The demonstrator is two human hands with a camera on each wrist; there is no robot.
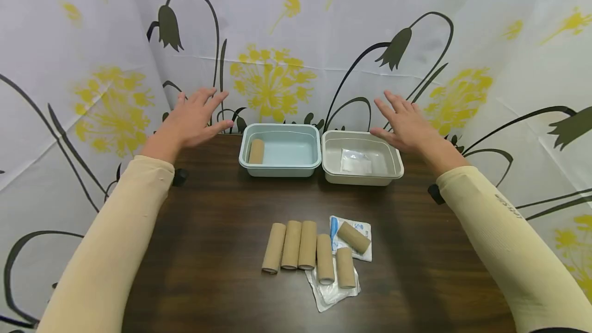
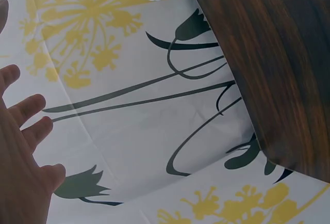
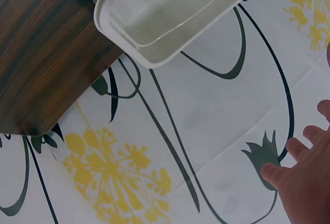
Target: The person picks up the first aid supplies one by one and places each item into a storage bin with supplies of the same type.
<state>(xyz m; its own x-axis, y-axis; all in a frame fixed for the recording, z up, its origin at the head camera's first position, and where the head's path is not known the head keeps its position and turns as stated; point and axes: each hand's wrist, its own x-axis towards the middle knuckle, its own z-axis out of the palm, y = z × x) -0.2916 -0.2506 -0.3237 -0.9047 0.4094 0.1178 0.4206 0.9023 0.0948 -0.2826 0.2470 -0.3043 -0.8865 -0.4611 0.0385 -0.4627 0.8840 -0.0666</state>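
Note:
My left hand [image 1: 196, 117] is raised with fingers spread, left of a light blue bin [image 1: 280, 171] and touching nothing. One cardboard tube [image 1: 256, 151] stands in that bin's left end. On the other side, my right hand [image 1: 407, 123] hovers with spread fingers near the upper right of a beige bin [image 1: 363, 180], which holds a small clear-and-white packet [image 1: 355, 162]. Nearer me on the table lie several cardboard tubes [image 1: 291, 244]. Two of them overlap a crumpled white packet [image 1: 330, 294], and a tilted tube [image 1: 353, 237] lies on a blue-and-white packet [image 1: 365, 229].
Both bins stand side by side at the back of the dark wooden table [image 1: 208, 251]. A white curtain [image 1: 287, 30] with yellow and dark green flowers hangs behind it and along the sides. In the right wrist view, the beige bin [image 3: 154, 61] reaches the table's edge.

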